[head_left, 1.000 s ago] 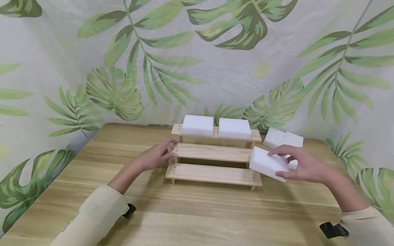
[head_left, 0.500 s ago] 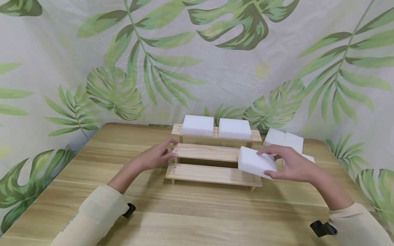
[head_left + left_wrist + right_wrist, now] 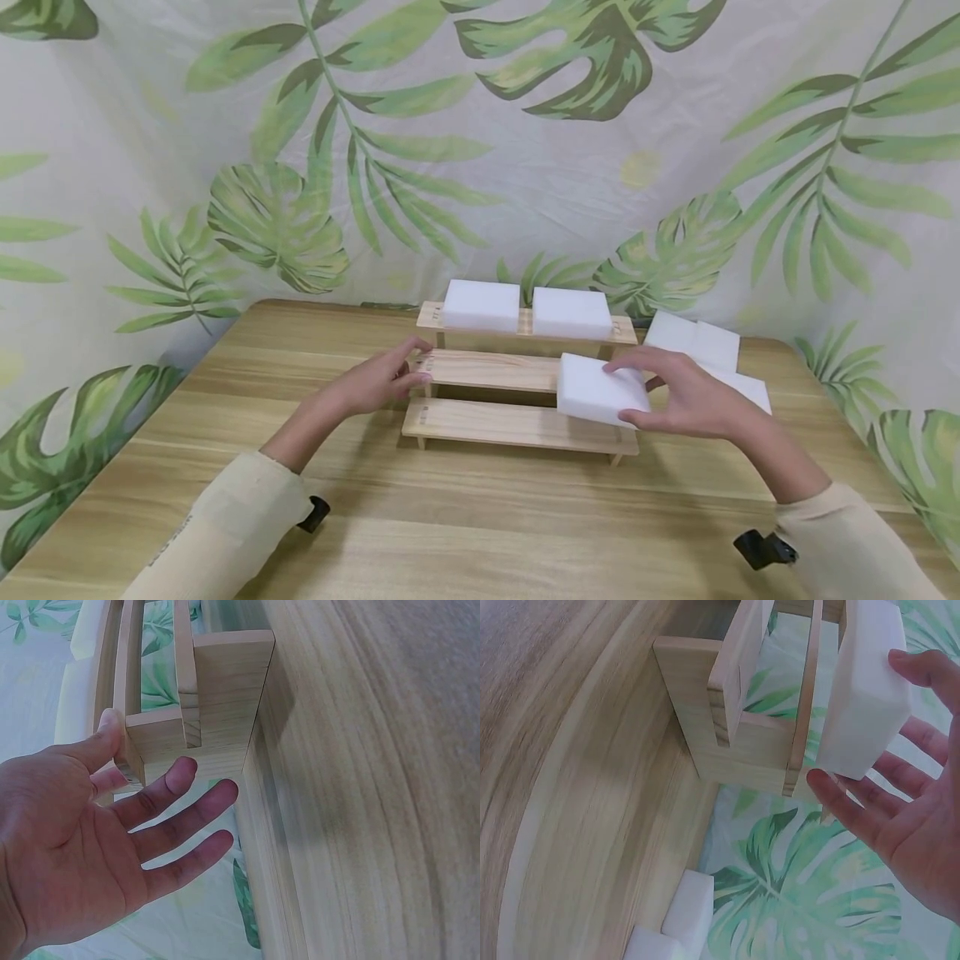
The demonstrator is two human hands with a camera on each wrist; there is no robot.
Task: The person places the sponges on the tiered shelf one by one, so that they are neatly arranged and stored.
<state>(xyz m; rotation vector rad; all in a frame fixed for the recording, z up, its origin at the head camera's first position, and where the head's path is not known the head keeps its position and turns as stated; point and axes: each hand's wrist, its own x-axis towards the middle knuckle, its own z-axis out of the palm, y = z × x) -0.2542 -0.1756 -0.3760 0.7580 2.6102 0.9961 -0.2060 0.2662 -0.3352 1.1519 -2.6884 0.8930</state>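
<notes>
A three-tier wooden display stand stands on the table. My right hand holds a white foam block by its right side, thumb at the front corner and fingers at the back. In the head view the block overlaps the right end of the middle tier; the right wrist view shows this foam block close above that tier's board. My left hand pinches the left end of the middle tier between thumb and index finger. The other fingers spread loosely below, as the left wrist view shows.
Two white foam blocks, a left one and a right one, sit on the top tier. Several more white foam blocks lie on the table right of the stand. A leaf-print cloth hangs behind.
My right hand has carried the foam block leftward, from beside the stand to over the right end of the middle tier. My left hand has stayed at the stand's left end.
</notes>
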